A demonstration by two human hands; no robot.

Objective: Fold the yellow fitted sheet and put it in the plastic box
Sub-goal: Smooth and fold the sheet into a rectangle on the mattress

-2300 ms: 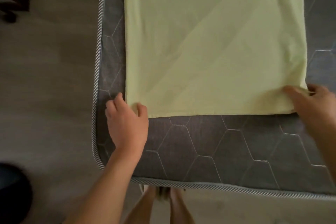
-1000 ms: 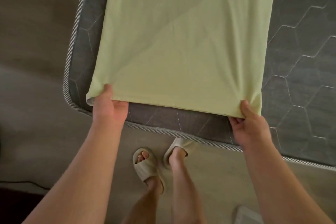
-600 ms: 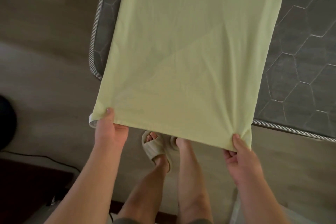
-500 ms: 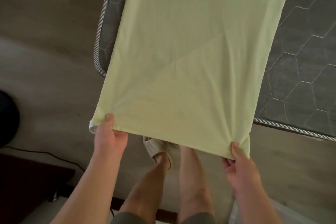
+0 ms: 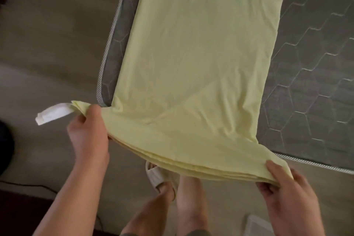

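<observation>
Grey quilted mattress [image 5: 306, 82] carries most of the yellow fitted sheet [image 5: 201, 63], a long folded strip whose near end hangs off. Left hand [image 5: 88, 140] and right hand [image 5: 291, 197] each pinch a near corner; mid-fold, I'd judge, next carrying that end forward, edges kept level.

Single head-worn, wide-angle view. Faces steeply down and slightly forward, over the corner of the grey hexagon-quilted mattress [image 5: 306, 92]. Close range: left hand [image 5: 88, 140] and right hand [image 5: 291, 197] sit in the lower frame. The pale yellow folded fabric sheet [image 5: 201, 63] runs from centre to top edge. Beige floor [image 5: 47, 53] at left.
</observation>
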